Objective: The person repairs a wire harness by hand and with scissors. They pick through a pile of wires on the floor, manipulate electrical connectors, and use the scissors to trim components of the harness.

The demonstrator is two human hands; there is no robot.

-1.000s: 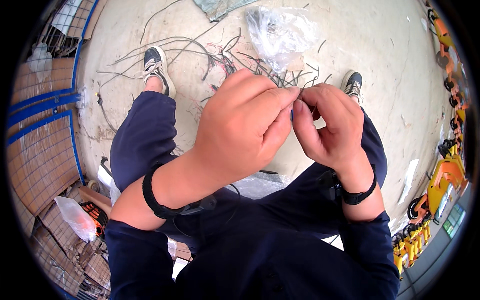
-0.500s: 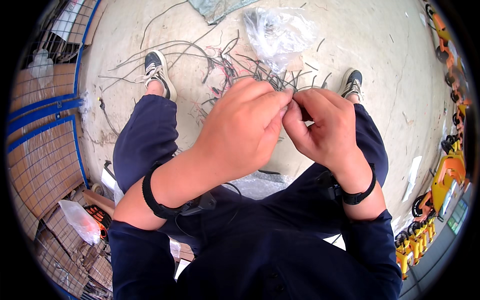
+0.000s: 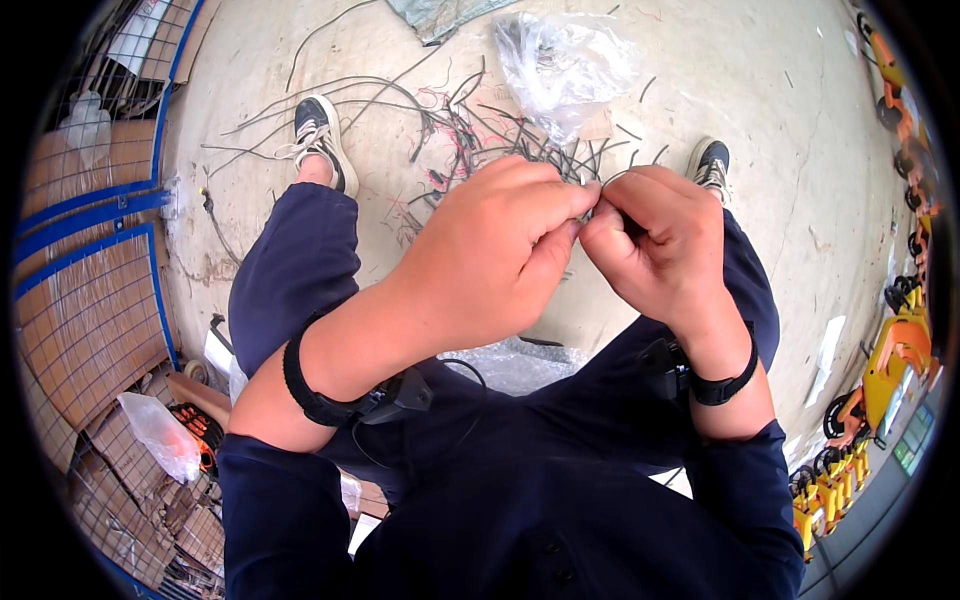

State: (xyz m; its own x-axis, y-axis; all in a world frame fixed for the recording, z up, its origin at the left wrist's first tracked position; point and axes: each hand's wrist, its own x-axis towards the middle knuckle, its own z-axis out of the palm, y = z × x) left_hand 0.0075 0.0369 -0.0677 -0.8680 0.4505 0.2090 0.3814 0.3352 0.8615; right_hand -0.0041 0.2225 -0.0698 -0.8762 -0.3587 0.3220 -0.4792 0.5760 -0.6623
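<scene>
Fingertips of both my hands meet above the floor between my knees. My left hand (image 3: 490, 255) is closed, with thumb and forefinger pinched together. Close beside it, my right hand (image 3: 660, 245) is closed too, its fingers curled and the thumb pressed against the forefinger. Whatever lies between the fingertips is too small and too hidden to name. Beyond the hands, a tangled heap of dark cable pieces and thin red wires (image 3: 462, 140) spreads over the concrete floor; the hands cover its near part.
A clear plastic bag (image 3: 565, 75) lies past the heap, near a grey-green sheet (image 3: 445, 15). Blue wire-mesh cages (image 3: 90, 330) holding cardboard stand at left. Yellow wheeled machines (image 3: 890, 360) line the right side. Clear plastic wrap (image 3: 515, 368) lies between my legs.
My right hand has shifted slightly right and its fingers have curled in more. A small gap shows between the two thumbs. My left hand keeps its pinch.
</scene>
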